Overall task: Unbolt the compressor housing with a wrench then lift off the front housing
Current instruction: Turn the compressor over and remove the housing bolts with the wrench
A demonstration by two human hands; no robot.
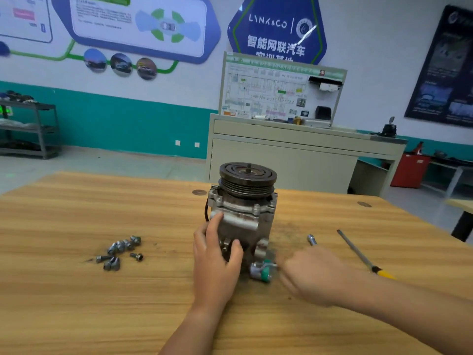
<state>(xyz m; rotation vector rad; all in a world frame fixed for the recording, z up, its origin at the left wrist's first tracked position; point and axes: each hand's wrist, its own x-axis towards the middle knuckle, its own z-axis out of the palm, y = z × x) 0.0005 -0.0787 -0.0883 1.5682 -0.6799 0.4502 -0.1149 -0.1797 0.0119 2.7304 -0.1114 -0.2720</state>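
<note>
A grey metal compressor [243, 213] stands upright in the middle of the wooden table [76, 290], its dark grooved pulley [247, 179] on top. Bolt heads show along the flange [256, 209] under the pulley. My left hand [216, 262] grips the lower body of the compressor from the near side. My right hand [312, 275] is blurred, low over the table just right of the compressor's base. Beside it lies a ratchet wrench head [259, 272] with green parts. Whether my right hand holds the wrench handle is hidden by blur.
Several loose bolts [120, 251] lie in a group to the left. A socket extension [312, 239] and a yellow-handled screwdriver [358, 254] lie to the right. Behind the table stand a beige cabinet [281, 160] with a wiring board and a red box [407, 170].
</note>
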